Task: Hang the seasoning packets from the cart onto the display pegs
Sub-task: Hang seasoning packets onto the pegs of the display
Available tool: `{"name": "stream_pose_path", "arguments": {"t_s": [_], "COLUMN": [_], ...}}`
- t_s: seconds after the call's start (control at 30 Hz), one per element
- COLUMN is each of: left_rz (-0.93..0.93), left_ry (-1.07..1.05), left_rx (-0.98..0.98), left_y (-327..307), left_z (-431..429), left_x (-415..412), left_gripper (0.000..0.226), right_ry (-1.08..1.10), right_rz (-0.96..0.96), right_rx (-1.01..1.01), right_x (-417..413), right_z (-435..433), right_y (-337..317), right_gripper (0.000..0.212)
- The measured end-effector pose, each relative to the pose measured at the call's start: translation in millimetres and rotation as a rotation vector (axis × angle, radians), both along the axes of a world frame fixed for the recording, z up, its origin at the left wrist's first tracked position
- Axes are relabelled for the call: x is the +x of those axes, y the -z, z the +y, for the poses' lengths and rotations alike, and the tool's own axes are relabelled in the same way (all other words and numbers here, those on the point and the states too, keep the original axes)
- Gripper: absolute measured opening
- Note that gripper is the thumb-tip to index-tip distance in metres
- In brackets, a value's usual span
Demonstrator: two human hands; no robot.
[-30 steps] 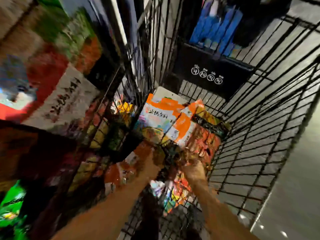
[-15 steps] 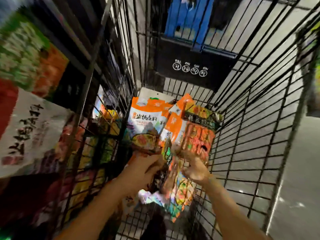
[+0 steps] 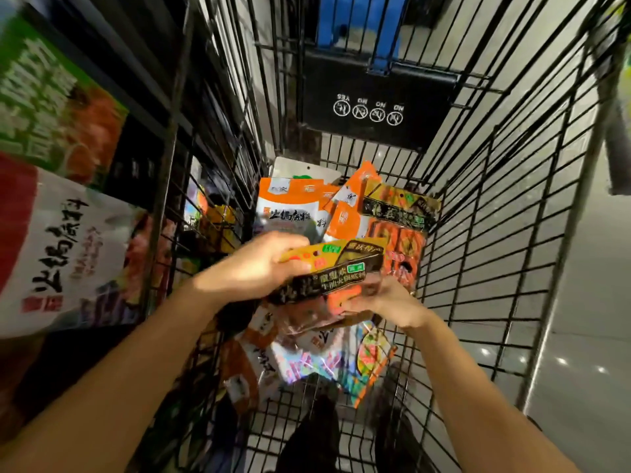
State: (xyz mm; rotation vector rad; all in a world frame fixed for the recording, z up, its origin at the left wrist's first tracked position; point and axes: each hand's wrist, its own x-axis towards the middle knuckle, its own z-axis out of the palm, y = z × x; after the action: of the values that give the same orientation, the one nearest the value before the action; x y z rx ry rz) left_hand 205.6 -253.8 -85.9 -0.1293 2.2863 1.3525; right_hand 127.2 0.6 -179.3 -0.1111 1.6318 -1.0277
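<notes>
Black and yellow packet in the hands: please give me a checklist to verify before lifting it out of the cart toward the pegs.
1. Left hand grips the black and yellow packet at its left end: ok.
2. Right hand supports it from below: ok.
3. Only one packet taken: cannot tell, an orange packet lies against it underneath.
4. Hang hole free: cannot tell, blurred.
5. Way up out of the cart is open: ok.
6. Free peg in view: not ok, none visible.
</notes>
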Motion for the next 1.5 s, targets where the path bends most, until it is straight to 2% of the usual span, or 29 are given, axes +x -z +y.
{"name": "stream_pose_path", "arguments": {"t_s": [0.07, 0.1, 0.23, 0.3, 0.4, 0.47, 0.53, 0.63, 0.73, 0.77, 0.87, 0.97, 1.03, 1.1, 1.2, 1.3, 1.4, 1.5], "left_rz": [0.026, 0.051, 0.074, 0.030, -0.021, -0.098, -0.197, -0.336, -0.383, -0.373, -0.319, -0.325, -0.331, -0.311, -0.302, -0.309, -0.279, -0.202], "left_ry": [-0.182, -0.287, -0.597, -0.574, -0.538, -0.699, -0.845, -0.777, -0.581, -0.558, -0.595, -0.673, -0.610, -0.527, -0.456, -0.504, -0.513, -0.776], "left_rx": [-0.015, -0.004, 0.125, 0.142, 0.162, 0.327, 0.383, 0.206, -0.042, -0.095, -0.166, -0.144, -0.140, -0.134, -0.067, 0.057, 0.139, 0.133], "left_y": [12.8, 17.6, 21.2, 20.1, 36.0, 58.8, 92.6, 146.9, 178.7, 178.8, 180.6, 182.4, 183.6, 187.8, 183.5, 175.0, 164.8, 163.9], "left_z": [-10.6, -12.5, -7.1, 1.4, 11.8, 15.5, 21.8, 53.8, 93.6, 105.0, 130.6, 139.4, 136.6, 133.1, 128.6, 116.9, 95.7, 75.8], "left_x": [-4.2, -7.4, -39.0, -59.4, -88.5, -104.3, -115.1, -117.4, -115.7, -115.5, -118.8, -115.4, -112.9, -109.5, -101.0, -89.9, -68.8, -32.0], "left_gripper": [0.021, 0.022, 0.021, 0.019, 0.010, 0.007, 0.013, 0.009, 0.044, 0.046, 0.022, 0.009, 0.017, 0.024, 0.014, 0.017, 0.025, 0.024], "right_ry": [0.062, 0.096, 0.320, 0.406, 0.426, 0.533, 0.661, 0.772, 0.723, 0.731, 0.739, 0.720, 0.718, 0.711, 0.714, 0.711, 0.738, 0.791], "right_rz": [0.021, 0.031, 0.063, 0.072, 0.091, 0.123, 0.179, 0.291, 0.367, 0.369, 0.400, 0.451, 0.455, 0.443, 0.432, 0.445, 0.432, 0.391], "right_rx": [-0.030, -0.059, -0.112, -0.114, -0.051, 0.009, 0.087, 0.267, 0.476, 0.496, 0.530, 0.513, 0.523, 0.532, 0.544, 0.526, 0.499, 0.431], "right_x": [-0.4, 1.9, 17.5, 23.4, 31.9, 39.3, 48.8, 61.7, 67.3, 68.2, 66.0, 64.5, 64.5, 64.8, 64.5, 64.6, 65.8, 66.7], "right_z": [1.0, 2.3, 9.4, 18.4, 28.8, 37.4, 46.2, 53.2, 53.2, 50.3, 46.5, 46.5, 47.1, 47.2, 47.5, 48.0, 49.6, 51.7], "right_y": [-17.0, -24.4, -37.1, -37.7, -40.1, -37.2, -34.6, -28.1, -13.3, -14.3, -17.4, -22.6, -24.7, -27.9, -32.5, -34.6, -32.0, -25.1], "right_gripper": [0.026, 0.016, 0.040, 0.033, 0.029, 0.022, 0.018, 0.017, 0.033, 0.034, 0.034, 0.050, 0.055, 0.050, 0.036, 0.022, 0.020, 0.017]}}
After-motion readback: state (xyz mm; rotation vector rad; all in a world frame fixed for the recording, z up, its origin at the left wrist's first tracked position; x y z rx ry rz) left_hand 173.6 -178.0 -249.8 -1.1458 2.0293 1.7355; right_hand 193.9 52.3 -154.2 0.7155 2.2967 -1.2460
